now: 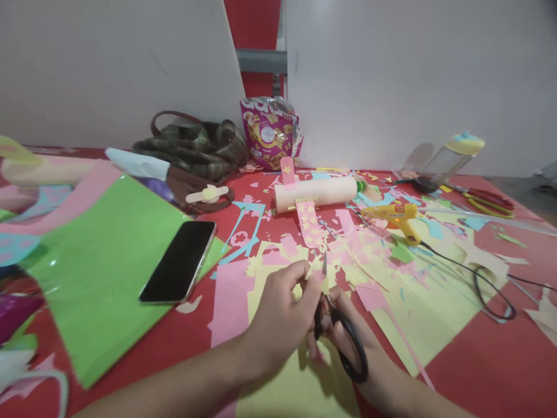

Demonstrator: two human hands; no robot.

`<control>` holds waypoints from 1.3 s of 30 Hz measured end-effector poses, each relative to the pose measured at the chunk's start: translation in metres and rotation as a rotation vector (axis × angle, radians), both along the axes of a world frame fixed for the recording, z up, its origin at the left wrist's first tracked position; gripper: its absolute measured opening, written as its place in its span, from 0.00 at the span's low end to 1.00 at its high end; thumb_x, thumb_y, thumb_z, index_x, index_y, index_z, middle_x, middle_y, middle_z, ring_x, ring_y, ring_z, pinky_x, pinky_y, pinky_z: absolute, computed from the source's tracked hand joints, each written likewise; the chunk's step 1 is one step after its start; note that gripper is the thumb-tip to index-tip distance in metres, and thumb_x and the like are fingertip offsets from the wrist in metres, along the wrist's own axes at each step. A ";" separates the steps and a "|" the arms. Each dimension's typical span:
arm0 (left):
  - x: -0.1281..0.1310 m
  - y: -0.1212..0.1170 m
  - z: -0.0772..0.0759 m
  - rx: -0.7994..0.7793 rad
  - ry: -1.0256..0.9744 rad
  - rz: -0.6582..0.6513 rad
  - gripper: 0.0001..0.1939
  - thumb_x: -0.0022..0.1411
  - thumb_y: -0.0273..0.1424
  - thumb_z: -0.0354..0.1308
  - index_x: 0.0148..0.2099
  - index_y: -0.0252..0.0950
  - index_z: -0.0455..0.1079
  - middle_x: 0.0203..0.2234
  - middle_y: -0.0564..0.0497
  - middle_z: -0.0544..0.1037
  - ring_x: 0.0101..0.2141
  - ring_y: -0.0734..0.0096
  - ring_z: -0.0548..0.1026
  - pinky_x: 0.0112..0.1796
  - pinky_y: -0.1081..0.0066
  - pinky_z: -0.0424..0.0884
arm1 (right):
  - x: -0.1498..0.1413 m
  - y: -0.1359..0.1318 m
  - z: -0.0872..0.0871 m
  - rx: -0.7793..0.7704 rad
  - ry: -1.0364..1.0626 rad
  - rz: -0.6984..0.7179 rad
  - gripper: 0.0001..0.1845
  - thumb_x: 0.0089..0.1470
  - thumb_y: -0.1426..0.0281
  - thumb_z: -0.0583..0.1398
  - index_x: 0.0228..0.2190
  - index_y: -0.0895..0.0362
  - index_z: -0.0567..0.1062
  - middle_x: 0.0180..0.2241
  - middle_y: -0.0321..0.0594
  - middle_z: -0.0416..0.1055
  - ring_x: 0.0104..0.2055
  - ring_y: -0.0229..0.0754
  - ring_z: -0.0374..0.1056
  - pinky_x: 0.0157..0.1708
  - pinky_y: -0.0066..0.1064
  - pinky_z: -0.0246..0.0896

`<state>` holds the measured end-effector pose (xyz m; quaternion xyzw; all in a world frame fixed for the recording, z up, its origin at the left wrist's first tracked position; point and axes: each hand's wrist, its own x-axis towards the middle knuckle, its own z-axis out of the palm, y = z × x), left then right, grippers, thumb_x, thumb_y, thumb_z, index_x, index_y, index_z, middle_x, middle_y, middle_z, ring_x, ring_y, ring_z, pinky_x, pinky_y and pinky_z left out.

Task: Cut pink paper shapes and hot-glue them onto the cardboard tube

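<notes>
My right hand (342, 322) grips a pair of black-handled scissors (354, 354), their blades pointing away from me. Close beside the blades, my left hand (285, 307) pinches a small piece of pale yellow paper (314, 270). The two hands nearly touch, above yellow paper (278, 389) and pink paper (228, 302). Just beyond them lies a pink strip (307, 223) dotted with yellow stars, its far end against a cream cardboard tube (322, 194). Part of the scissors is hidden by my fingers.
A yellow hot glue gun (394, 217) with a black cord lies right, amid paper scraps. A phone (180, 261) rests on a green sheet (104, 249) at left. Behind stand a purple snack bag (270, 133) and a clear bottle (448, 162); red-handled scissors (491, 198) lie far right.
</notes>
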<state>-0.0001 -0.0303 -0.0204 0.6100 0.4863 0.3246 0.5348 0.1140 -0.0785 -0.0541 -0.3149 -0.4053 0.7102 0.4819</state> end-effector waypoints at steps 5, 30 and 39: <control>0.001 -0.001 -0.003 -0.014 0.011 0.004 0.15 0.58 0.38 0.41 0.22 0.37 0.49 0.11 0.60 0.61 0.11 0.81 0.60 0.13 0.78 0.54 | -0.004 0.000 0.003 -0.046 0.010 -0.037 0.17 0.48 0.56 0.55 0.26 0.54 0.55 0.23 0.31 0.55 0.21 0.33 0.53 0.23 0.27 0.49; -0.008 0.013 0.011 0.116 0.095 -0.095 0.13 0.54 0.29 0.44 0.18 0.35 0.52 0.12 0.58 0.61 0.16 0.80 0.62 0.19 0.79 0.56 | 0.018 -0.006 -0.020 -0.075 0.083 0.031 0.10 0.50 0.61 0.54 0.32 0.53 0.66 0.33 0.39 0.63 0.37 0.42 0.63 0.37 0.33 0.57; -0.011 0.017 0.013 0.228 0.177 -0.111 0.12 0.50 0.24 0.45 0.17 0.34 0.49 0.13 0.59 0.56 0.17 0.82 0.57 0.20 0.80 0.53 | 0.014 -0.003 -0.010 -0.070 0.119 0.069 0.08 0.52 0.61 0.53 0.31 0.53 0.65 0.30 0.37 0.64 0.33 0.39 0.64 0.35 0.31 0.58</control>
